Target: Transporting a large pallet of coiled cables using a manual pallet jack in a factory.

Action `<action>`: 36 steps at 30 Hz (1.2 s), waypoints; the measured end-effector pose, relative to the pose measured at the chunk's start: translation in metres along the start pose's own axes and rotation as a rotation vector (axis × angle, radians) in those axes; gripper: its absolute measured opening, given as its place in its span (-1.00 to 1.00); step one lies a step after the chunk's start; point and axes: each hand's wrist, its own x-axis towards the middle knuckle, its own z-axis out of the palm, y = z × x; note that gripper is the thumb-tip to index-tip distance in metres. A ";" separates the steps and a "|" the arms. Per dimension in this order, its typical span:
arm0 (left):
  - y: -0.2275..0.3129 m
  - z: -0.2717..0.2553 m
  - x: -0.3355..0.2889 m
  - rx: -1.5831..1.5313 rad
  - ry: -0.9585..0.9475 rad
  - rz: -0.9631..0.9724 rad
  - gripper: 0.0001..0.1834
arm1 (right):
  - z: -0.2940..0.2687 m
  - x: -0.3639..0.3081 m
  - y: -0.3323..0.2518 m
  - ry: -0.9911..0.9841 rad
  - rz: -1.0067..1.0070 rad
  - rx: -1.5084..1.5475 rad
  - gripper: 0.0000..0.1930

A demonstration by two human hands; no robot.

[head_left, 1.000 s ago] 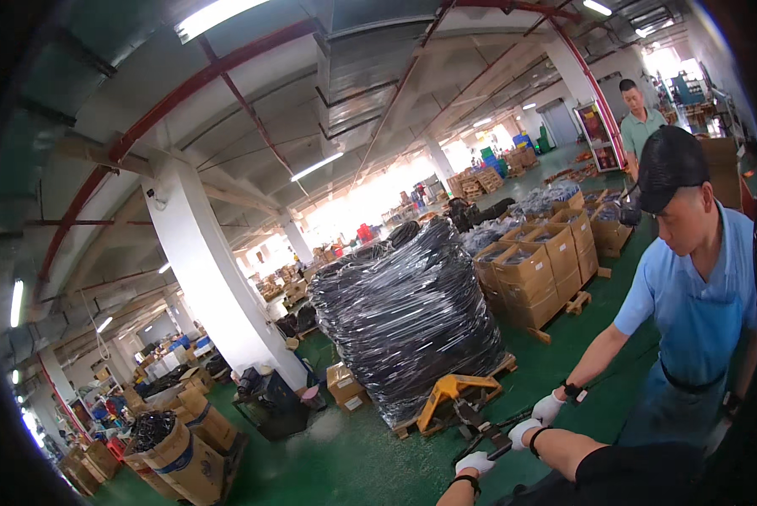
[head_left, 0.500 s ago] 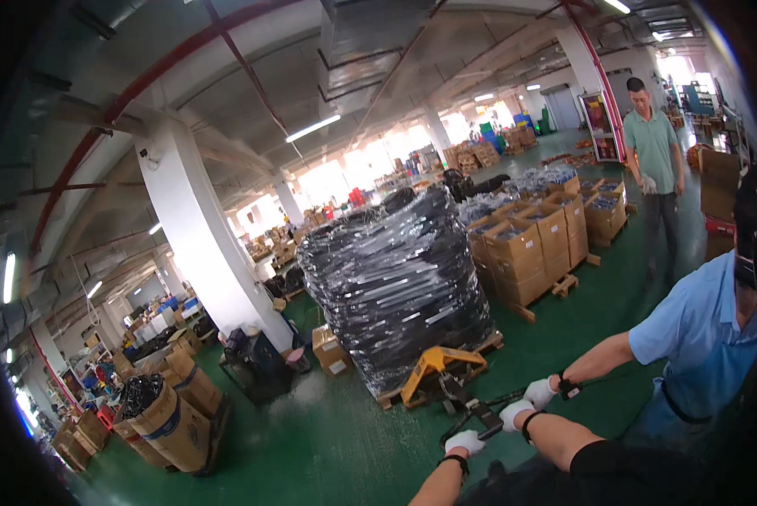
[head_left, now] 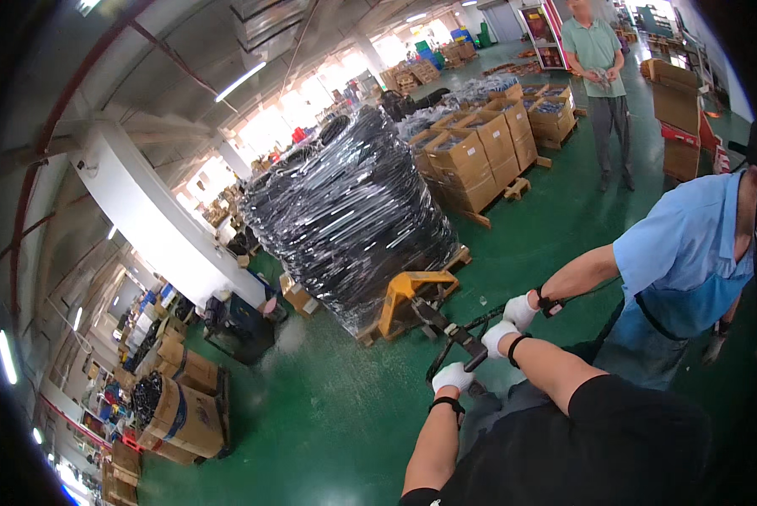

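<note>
Both my hands wear white gloves and close round the black loop handle [head_left: 464,336] of a yellow pallet jack [head_left: 404,291]. My left hand [head_left: 453,377] grips the near end of the handle, and my right hand [head_left: 500,339] holds its right side. Just beyond it, the gloved hand [head_left: 520,312] of a co-worker in a blue shirt [head_left: 682,232] is on the far end of the handle. In front of the jack, a tall load wrapped in shiny black film [head_left: 353,219] leans in the view on a wooden pallet [head_left: 368,336].
Open cartons [head_left: 471,160] stand on pallets behind the load. Another person in a green shirt [head_left: 593,51] stands at the back right. To the left are a white pillar [head_left: 147,211], a dark bin [head_left: 242,331] and large cartons [head_left: 189,413]. The floor [head_left: 311,422] is green.
The view has turned to the right and tilted down, so the load and jack sit further left and higher. My hands and the co-worker's stay on the handle. The person in green has brought both hands together.
</note>
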 end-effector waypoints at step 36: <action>0.043 -0.015 -0.065 0.015 -0.111 -0.112 -0.55 | -0.026 -0.078 0.009 0.015 -0.104 0.087 -0.72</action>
